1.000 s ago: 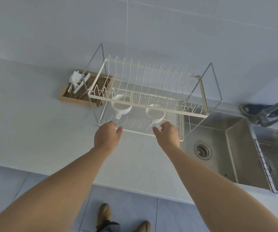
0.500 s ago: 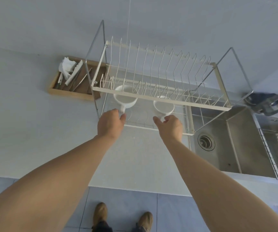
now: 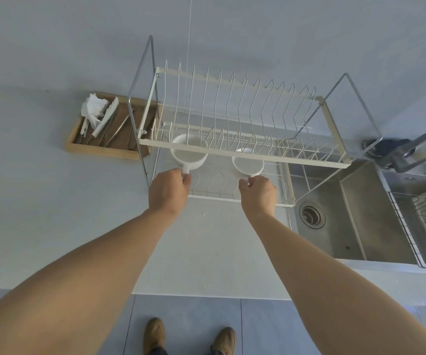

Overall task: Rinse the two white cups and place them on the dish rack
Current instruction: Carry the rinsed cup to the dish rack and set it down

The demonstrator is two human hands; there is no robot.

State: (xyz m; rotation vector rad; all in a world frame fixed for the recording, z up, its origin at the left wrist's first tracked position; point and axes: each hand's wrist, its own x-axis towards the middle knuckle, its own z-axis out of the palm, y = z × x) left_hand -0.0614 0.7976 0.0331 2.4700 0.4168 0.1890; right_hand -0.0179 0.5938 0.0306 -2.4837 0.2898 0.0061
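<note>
While both bare arms reach far, the left hand (image 3: 168,191) pinches the left white ceramic cup (image 3: 188,155) (by its handle) and the right hand (image 3: 258,194) grips the right white ceramic cup (image 3: 248,165) inside the white wire dish rack (image 3: 242,149).

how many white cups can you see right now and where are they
2. The left cup sits on the dish rack's lower tier, its handle pinched by the left hand. The right cup sits beside it, handle held by the right hand. None seem hidden.

Two cups (image 3: 247,165) sit in the rack (image 3: 242,147), left of the sink (image 3: 355,213).
</note>
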